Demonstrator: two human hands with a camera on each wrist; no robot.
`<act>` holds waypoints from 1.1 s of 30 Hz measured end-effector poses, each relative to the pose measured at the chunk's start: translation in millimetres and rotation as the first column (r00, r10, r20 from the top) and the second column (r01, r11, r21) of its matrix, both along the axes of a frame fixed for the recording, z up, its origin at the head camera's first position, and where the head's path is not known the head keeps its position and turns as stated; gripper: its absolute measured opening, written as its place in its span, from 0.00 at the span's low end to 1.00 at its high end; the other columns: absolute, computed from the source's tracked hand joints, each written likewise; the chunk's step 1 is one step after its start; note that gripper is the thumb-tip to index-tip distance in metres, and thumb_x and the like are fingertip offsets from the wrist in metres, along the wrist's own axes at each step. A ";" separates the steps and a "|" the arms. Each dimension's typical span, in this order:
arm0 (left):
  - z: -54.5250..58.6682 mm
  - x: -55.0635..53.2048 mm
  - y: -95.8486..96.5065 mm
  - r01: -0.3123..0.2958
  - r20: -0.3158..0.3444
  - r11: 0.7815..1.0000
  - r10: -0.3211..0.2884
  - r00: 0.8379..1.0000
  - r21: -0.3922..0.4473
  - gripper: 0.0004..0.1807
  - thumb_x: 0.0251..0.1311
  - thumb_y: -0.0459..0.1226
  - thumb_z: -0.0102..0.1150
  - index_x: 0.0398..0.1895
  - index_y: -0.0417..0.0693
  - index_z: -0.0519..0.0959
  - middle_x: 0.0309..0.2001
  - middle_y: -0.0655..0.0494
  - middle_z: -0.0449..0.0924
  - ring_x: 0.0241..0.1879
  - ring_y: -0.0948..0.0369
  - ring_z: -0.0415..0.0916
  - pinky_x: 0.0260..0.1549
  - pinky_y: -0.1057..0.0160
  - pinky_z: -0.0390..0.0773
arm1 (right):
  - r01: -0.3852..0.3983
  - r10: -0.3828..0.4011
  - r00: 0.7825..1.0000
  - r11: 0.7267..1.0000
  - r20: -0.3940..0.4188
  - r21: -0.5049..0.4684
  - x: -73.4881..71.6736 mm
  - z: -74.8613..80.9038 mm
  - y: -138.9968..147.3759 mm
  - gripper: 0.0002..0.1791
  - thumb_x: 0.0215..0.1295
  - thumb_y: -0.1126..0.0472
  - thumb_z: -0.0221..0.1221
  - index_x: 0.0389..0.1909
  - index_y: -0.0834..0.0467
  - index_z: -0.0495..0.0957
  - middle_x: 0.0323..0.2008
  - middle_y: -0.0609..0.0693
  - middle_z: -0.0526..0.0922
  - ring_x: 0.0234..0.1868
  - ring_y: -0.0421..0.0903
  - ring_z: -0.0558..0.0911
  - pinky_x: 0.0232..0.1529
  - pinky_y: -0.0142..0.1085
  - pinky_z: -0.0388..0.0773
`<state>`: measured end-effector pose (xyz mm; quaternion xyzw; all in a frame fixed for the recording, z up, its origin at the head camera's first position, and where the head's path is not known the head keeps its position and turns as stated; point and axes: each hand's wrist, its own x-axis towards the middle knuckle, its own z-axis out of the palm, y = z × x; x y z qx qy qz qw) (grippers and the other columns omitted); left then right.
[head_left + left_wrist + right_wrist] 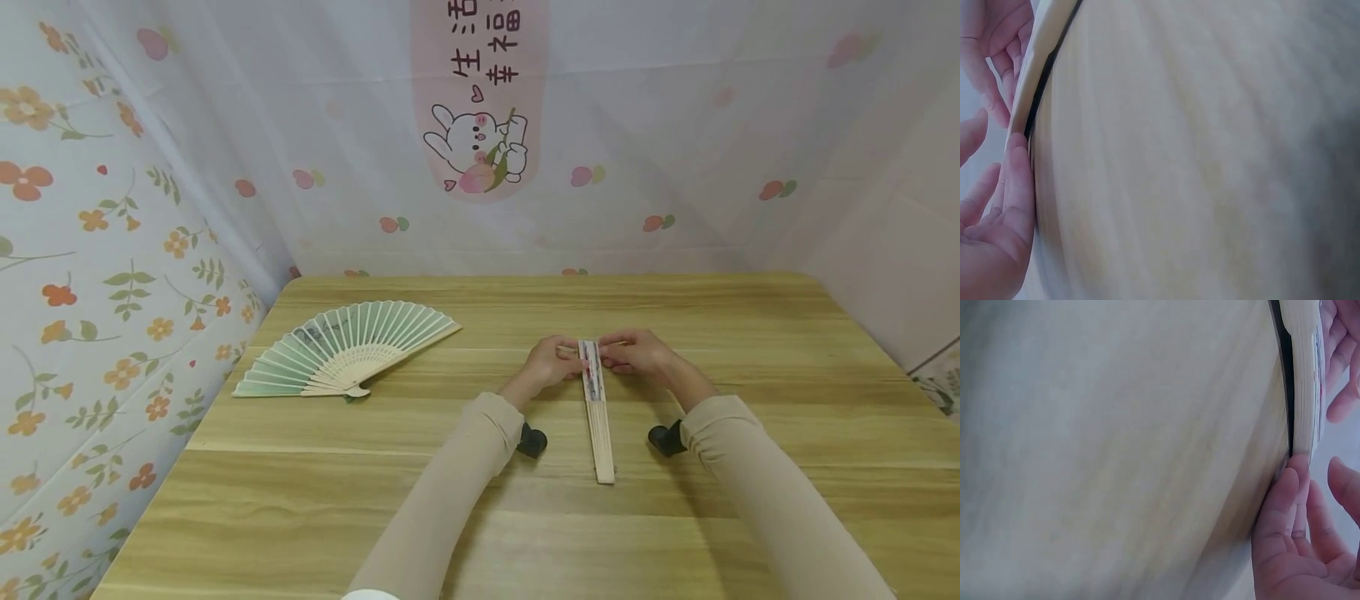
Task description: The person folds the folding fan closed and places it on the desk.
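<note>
Left hand [551,365] and right hand [641,354] flank a folded fan [599,433].
The fingers of both, loosely extended, touch its far end from either side.

The table holds two fans. The open fan [360,350] lies on the left part of the table [450,517], its pivot on the near side, its leaf spread toward the back and left. The folded fan [600,433], well to its right, points from near to far. At its far end, the left hand [553,362] touches from the left, the right hand [637,352] from the right. One curtain [337,217] hangs behind the table, another [112,333] along its left.
</note>
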<state>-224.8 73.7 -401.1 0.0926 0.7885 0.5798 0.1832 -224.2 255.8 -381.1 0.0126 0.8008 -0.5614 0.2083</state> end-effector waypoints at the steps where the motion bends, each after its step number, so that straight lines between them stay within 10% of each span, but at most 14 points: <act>1: 0.1 0.3 -0.2 0.004 -0.003 1.000 -0.004 1.000 0.000 0.22 0.52 0.33 0.61 0.50 0.37 0.71 0.34 0.48 0.78 0.31 0.58 0.78 0.29 0.68 0.78 | 0.001 -0.001 1.000 1.000 0.001 0.000 0.8 -0.1 -0.2 0.26 0.64 0.65 0.49 0.59 0.74 0.57 0.37 0.54 0.77 0.34 0.38 0.77 0.41 0.31 0.76; 14: 7.4 4.7 -16.7 0.035 -0.002 0.999 -0.035 0.999 0.021 0.19 0.58 0.35 0.55 0.52 0.38 0.70 0.41 0.45 0.76 0.38 0.55 0.77 0.36 0.65 0.78 | -0.040 0.040 0.999 0.999 -0.001 -0.004 12.9 1.5 4.5 0.26 0.64 0.66 0.49 0.60 0.73 0.55 0.56 0.68 0.65 0.43 0.42 0.76 0.47 0.36 0.75; 27: 11.1 17.9 -52.5 0.137 -0.005 0.991 -0.137 0.991 0.008 0.23 0.61 0.39 0.51 0.57 0.38 0.66 0.46 0.45 0.72 0.42 0.52 0.75 0.37 0.62 0.78 | -0.067 0.071 0.990 0.997 -0.121 0.032 42.8 1.8 3.8 0.26 0.65 0.62 0.50 0.57 0.75 0.58 0.52 0.71 0.67 0.47 0.50 0.74 0.47 0.39 0.74; 33: 18.6 34.1 -71.7 0.223 -0.105 0.972 -0.231 0.967 -0.079 0.23 0.62 0.41 0.49 0.58 0.41 0.65 0.55 0.44 0.64 0.49 0.52 0.69 0.36 0.62 0.78 | -0.053 0.072 0.974 0.994 -0.214 0.097 56.7 8.3 2.1 0.25 0.64 0.59 0.51 0.56 0.73 0.62 0.49 0.68 0.70 0.45 0.55 0.74 0.43 0.41 0.76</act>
